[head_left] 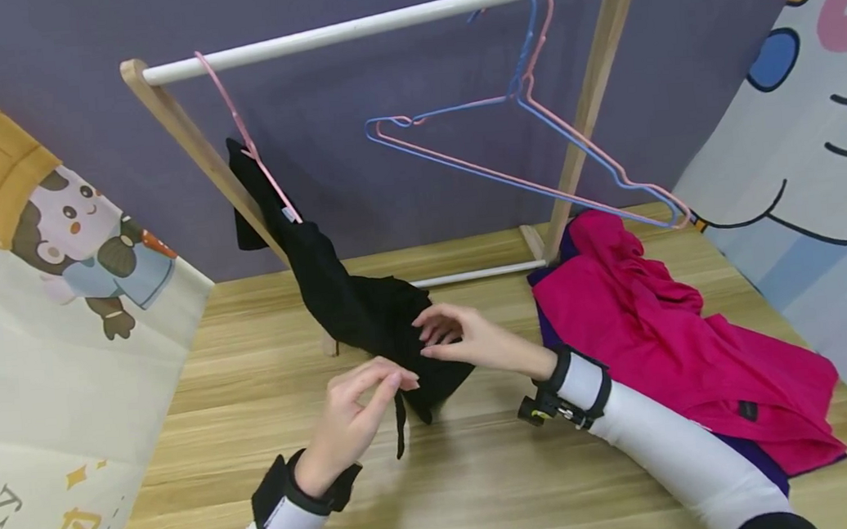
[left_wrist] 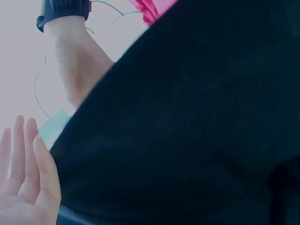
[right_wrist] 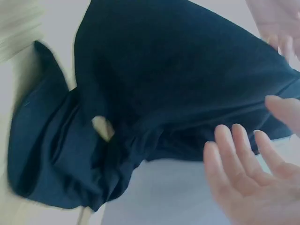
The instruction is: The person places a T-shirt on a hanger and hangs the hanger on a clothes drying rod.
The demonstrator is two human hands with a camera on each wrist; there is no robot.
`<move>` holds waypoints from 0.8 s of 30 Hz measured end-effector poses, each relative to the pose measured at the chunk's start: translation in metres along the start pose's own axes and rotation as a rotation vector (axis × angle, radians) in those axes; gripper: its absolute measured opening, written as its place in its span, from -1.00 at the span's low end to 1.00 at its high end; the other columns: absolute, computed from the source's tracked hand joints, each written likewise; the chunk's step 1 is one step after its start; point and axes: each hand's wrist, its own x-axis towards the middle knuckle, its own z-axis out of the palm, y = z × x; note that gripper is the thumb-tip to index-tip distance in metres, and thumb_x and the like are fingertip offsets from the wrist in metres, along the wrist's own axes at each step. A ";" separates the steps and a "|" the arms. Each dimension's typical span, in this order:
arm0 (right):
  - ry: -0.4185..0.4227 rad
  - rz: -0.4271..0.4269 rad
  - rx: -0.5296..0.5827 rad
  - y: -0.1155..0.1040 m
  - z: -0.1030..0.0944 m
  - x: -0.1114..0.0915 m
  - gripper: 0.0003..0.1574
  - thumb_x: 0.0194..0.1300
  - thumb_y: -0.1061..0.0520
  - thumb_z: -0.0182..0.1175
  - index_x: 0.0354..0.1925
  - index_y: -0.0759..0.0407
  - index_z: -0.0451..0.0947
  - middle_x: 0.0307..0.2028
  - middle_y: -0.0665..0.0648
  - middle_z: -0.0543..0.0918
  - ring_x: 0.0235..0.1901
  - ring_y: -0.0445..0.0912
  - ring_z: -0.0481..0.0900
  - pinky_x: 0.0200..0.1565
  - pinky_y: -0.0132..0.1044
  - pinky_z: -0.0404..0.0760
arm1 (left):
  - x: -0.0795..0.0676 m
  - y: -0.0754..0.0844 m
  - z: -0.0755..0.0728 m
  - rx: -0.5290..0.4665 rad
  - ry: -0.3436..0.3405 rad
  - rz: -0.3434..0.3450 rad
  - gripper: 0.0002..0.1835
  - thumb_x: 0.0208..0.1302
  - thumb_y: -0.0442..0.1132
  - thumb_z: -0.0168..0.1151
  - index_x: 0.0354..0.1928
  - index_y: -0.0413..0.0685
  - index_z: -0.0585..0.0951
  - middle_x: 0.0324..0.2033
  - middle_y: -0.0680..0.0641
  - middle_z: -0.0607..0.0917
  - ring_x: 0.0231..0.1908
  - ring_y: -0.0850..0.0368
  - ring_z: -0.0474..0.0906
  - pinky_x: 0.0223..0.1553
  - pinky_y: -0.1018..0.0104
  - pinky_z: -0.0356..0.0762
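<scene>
A black garment (head_left: 337,295) hangs from a pink hanger (head_left: 245,133) at the left end of the rack, its lower part drooping forward over the table with a thin strap dangling. In front of that lower part is my left hand (head_left: 363,408), thumb and fingers bent loosely with nothing between them; the left wrist view shows its fingers (left_wrist: 32,164) extended beside the cloth. My right hand (head_left: 473,339) is at the garment's right side, fingers spread and gently curved. In the right wrist view this hand (right_wrist: 253,183) overlaps the black cloth (right_wrist: 178,70) without gripping it.
The rack has a white rail (head_left: 377,26) and wooden legs. On its right side hang a blue hanger (head_left: 453,160) and a second pink hanger (head_left: 616,165). Pink clothing (head_left: 664,330) lies over dark purple cloth (head_left: 754,454) on the wood-grain table (head_left: 209,468). Printed panels flank the table.
</scene>
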 end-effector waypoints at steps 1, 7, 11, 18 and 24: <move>0.012 0.015 -0.005 0.002 -0.003 -0.004 -0.61 0.07 0.32 0.17 -0.08 0.29 0.37 -0.26 0.32 0.53 -0.28 -0.04 0.52 -0.25 -0.06 0.56 | -0.001 0.000 0.003 -0.010 -0.011 -0.003 -0.76 0.05 -0.61 0.02 -0.35 -0.18 0.56 -0.50 -0.11 0.62 -0.42 0.13 0.55 -0.37 0.35 0.55; 0.110 0.083 -0.080 0.020 -0.029 -0.034 -0.70 0.08 0.36 0.13 -0.15 0.34 0.42 -0.36 0.24 0.58 -0.33 -0.05 0.53 -0.29 -0.23 0.55 | -0.005 -0.002 0.019 -0.053 -0.060 -0.035 -0.74 0.01 -0.64 0.02 -0.37 -0.19 0.56 -0.49 -0.12 0.62 -0.41 0.14 0.54 -0.37 0.38 0.54; 0.153 0.168 -0.165 0.031 -0.053 -0.060 -0.73 0.10 0.37 0.08 -0.16 0.34 0.42 -0.37 0.22 0.58 -0.34 -0.07 0.53 -0.30 -0.28 0.54 | -0.010 -0.005 0.028 -0.050 -0.088 -0.083 -0.76 0.03 -0.62 0.04 -0.36 -0.18 0.56 -0.47 -0.12 0.62 -0.38 0.15 0.53 -0.36 0.40 0.53; 0.188 0.291 -0.348 0.041 -0.092 -0.111 -0.75 0.09 0.29 0.15 -0.20 0.27 0.44 -0.37 0.17 0.59 -0.38 -0.07 0.53 -0.35 -0.28 0.55 | -0.019 -0.009 0.044 0.003 -0.119 -0.152 -0.83 0.19 -0.43 0.02 -0.23 -0.09 0.55 -0.32 -0.06 0.62 -0.29 0.20 0.51 -0.32 0.30 0.54; 0.145 0.377 -0.542 0.043 -0.115 -0.152 -0.68 0.00 0.29 0.22 -0.21 0.33 0.42 -0.33 0.25 0.59 -0.38 -0.03 0.54 -0.36 -0.11 0.58 | -0.024 -0.015 0.055 -0.026 -0.124 -0.206 -0.84 0.24 -0.36 -0.02 -0.19 -0.07 0.52 -0.28 -0.06 0.60 -0.29 0.21 0.49 -0.32 0.25 0.56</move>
